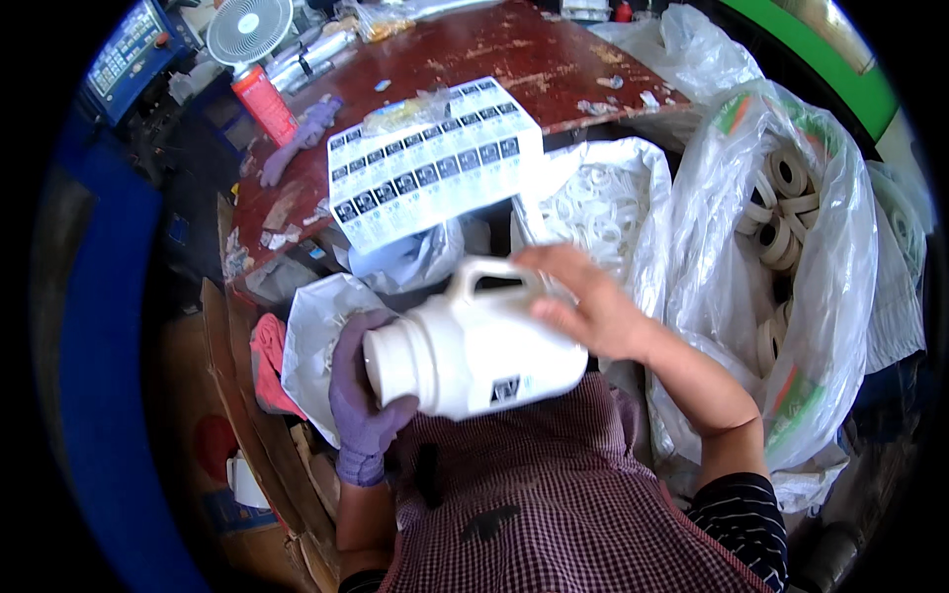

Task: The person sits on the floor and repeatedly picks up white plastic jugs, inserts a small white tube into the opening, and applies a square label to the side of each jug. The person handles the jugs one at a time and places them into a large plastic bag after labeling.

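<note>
A white plastic jug with a loop handle lies sideways in front of my apron, its round neck pointing left. A small black-and-white sticker is on its lower side. My left hand, in a purple glove, is closed around the neck end. My bare right hand rests on the other end, fingers over the handle's base and thumb against the body, slightly blurred. Just beyond the jug, a sheet of printed stickers lies at the edge of the red table, with a crumpled clear scrap on it.
Behind is the worn red table with a red spray can, a purple glove and a fan. White rings fill a lined bin; a big clear bag holds cream ring parts. Another lined bin stands left.
</note>
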### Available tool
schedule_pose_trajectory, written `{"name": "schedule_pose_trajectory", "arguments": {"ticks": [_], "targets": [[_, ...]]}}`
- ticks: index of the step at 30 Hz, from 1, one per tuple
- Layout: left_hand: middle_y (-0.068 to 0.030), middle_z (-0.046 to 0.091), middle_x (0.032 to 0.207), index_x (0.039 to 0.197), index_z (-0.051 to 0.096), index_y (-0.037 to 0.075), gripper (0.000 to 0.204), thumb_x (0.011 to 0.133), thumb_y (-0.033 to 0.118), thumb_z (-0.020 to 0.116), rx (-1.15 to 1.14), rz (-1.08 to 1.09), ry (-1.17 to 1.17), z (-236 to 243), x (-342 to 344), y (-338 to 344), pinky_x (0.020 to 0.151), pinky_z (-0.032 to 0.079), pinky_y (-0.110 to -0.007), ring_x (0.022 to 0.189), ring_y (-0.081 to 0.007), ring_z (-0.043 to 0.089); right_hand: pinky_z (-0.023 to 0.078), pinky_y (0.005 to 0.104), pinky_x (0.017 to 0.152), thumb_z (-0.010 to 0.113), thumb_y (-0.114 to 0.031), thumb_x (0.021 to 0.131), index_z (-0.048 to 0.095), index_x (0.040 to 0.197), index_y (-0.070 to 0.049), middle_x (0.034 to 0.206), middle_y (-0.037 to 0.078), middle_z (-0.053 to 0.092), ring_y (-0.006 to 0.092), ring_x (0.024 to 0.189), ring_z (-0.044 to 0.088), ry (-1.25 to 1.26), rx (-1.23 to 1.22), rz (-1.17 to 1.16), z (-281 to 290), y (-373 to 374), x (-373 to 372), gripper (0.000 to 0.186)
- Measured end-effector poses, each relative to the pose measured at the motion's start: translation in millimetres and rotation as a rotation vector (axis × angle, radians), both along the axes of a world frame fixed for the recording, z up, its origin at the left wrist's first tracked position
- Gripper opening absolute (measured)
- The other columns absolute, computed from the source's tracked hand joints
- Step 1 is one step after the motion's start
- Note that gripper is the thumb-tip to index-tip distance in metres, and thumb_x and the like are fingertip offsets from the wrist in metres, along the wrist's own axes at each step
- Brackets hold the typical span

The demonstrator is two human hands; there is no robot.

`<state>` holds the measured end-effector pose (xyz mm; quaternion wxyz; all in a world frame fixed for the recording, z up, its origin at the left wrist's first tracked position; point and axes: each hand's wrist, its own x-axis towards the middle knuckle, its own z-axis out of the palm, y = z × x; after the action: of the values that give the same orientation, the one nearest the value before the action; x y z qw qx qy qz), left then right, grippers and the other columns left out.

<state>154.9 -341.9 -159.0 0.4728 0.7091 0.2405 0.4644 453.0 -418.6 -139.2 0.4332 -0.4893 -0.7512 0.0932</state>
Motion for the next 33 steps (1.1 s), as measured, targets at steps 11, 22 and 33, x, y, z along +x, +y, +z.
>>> {"name": "schedule_pose_trajectory", "arguments": {"ticks": [11,22,33], "targets": [[-0.0148,0.054,0.132,0.138,0.045,0.0,0.047,0.093,0.004,0.061,-0.395,0.042,-0.015,-44,5,17,0.104,0.045,-0.035,0.123,-0.0244,0.055,0.042,0.0207,0.054,0.061,-0.014,0.097,0.058,0.108,-0.005,0.076,-0.001,0.058,0.0042,0.062,0.052,0.52,0.2,-0.487,38,22,68,0.014],[-0.0098,0.065,0.116,0.122,0.06,-0.002,0.03,0.093,0.004,0.062,-0.698,0.053,0.043,-105,-8,13,0.097,0.048,-0.03,0.109,-0.0177,0.062,0.049,0.0327,0.056,0.055,-0.029,0.101,0.052,0.096,0.002,0.065,0.013,0.065,0.0181,0.055,0.062,0.264,0.203,-0.952,49,160,206,0.032],[-0.0126,0.061,0.122,0.125,0.058,-0.001,0.035,0.094,0.017,0.062,-0.54,0.17,0.22,-97,-43,11,0.1,0.045,-0.032,0.115,-0.0196,0.056,0.047,0.0441,0.093,0.048,-0.022,0.1,0.049,0.126,-0.004,0.124,0.017,0.053,0.0283,0.112,0.055,-0.337,-0.021,-0.476,-18,387,265,0.032]]}}
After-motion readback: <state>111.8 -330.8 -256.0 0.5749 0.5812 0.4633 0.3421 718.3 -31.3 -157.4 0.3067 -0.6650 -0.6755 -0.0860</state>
